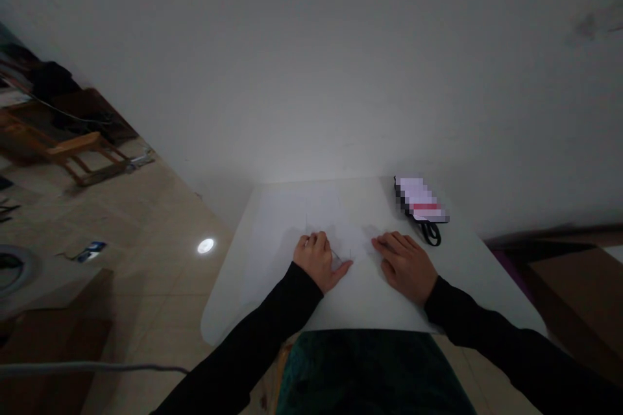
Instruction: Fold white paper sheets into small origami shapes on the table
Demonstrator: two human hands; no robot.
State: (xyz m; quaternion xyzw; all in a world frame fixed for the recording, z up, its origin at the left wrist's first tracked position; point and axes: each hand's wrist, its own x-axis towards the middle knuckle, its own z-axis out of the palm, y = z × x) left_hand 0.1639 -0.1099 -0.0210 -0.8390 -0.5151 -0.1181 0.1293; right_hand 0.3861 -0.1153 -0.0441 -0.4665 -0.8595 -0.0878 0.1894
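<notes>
one white wall (311,58) fills the upper half of the frame, and a beige tiled floor (146,259) spreads across the left side, with a round glare of light (205,246) on its tiles. a white worktop (253,285) with rounded corners sits at lower centre, its far edge against the wall. along the bottom edge lies the person's dark teal patterned clothing (365,369), and black sleeves (253,337) run in from both lower corners. at upper left stands a wooden chair (63,149), and a grey cable (92,368) crosses the lower left. near the middle of the worktop lies a faint pale sheet (331,220), probably paper, hard to make out against the white. the left hand (318,260) rests at its near edge, fingers loosely curled and thumb stretched out; whether that grip pinches the sheet cannot be told. the right hand (405,266) lies open, palm down, just beside the sheet, gripping nothing. beyond its fingers, toward the far right of the worktop, lies a pixelated packet (419,200) with a black loop (431,233).
</notes>
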